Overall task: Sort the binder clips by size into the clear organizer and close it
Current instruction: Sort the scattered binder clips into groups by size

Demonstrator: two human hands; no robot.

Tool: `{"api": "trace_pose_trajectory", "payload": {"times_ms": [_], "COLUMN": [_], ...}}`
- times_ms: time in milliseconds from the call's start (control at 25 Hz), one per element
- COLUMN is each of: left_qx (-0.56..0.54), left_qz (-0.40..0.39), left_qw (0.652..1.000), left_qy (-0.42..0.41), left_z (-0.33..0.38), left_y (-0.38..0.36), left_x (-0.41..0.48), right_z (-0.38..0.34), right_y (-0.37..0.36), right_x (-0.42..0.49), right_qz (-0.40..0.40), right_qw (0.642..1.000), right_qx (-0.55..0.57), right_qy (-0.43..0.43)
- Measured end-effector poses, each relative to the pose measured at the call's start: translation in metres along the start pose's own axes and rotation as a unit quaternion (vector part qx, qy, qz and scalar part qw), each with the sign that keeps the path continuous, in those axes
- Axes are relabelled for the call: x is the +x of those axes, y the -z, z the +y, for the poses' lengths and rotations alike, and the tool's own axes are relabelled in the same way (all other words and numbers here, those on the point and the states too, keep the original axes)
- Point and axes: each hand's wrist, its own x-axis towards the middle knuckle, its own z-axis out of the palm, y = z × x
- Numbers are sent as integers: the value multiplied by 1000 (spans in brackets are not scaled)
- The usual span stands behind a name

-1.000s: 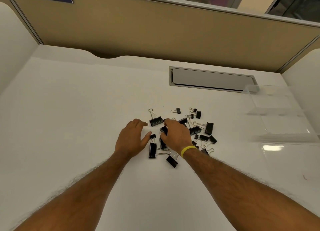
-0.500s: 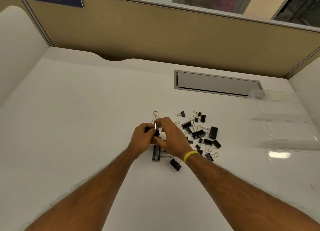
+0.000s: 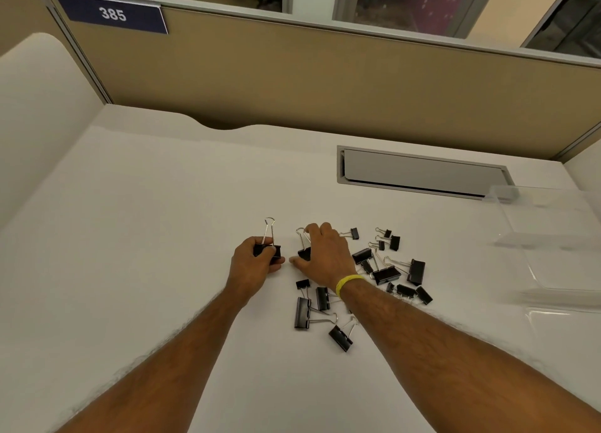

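Binder clips [image 3: 383, 270], black with silver wire handles and in several sizes, lie scattered loose on a white desk [image 3: 146, 237]. Taking that scatter as our clock face, with the person at 6 o'clock, we see two bare forearms reaching in from 6 and 7 o'clock.

The left hand [image 3: 252, 263] sits at 9 o'clock, just beside the scatter. Its fingers and thumb are curled round the black body of a large clip [image 3: 267, 250], whose wire handle stands up past the knuckles toward 12 o'clock.

The right hand [image 3: 325, 257], with a yellow wristband [image 3: 349, 283] on the wrist, arches over the 10 o'clock edge of the scatter. Its fingers are bent down over another clip [image 3: 304, 252], fingertips at the clip's wire loop and thumb stretched out flat toward the left hand. We cannot tell whether it actually grips this clip or only covers it. The two hands are close but not touching.

The clear organizer [image 3: 553, 247] stands at 3 o'clock, well apart from the clips, at the right edge of the desk. It is so transparent that we cannot make out its compartments.

A grey recessed hatch [image 3: 422, 174] is set into the desk at 1 o'clock. Behind it runs a tan partition [image 3: 325, 91], with a blue sign [image 3: 112, 14] reading 385 at 11 o'clock.
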Motion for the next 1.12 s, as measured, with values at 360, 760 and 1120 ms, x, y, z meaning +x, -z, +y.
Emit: {"api": "trace_pose_trajectory", "payload": {"times_ms": [360, 760, 1120], "left_qx": [-36, 19, 106], "left_qz": [3, -4, 38], "left_qw": [998, 1000, 993], "left_qy": [46, 19, -21], "left_z": [8, 28, 42], "left_y": [-16, -42, -46], "left_x": [32, 61, 102], "right_z": [-7, -17, -12], "right_y": [0, -4, -5], "right_x": [13, 46, 87], "right_qz": [62, 74, 95], "right_qw": [954, 962, 951], "right_qx": [293, 264, 291], "right_qy": [-2, 19, -40]}}
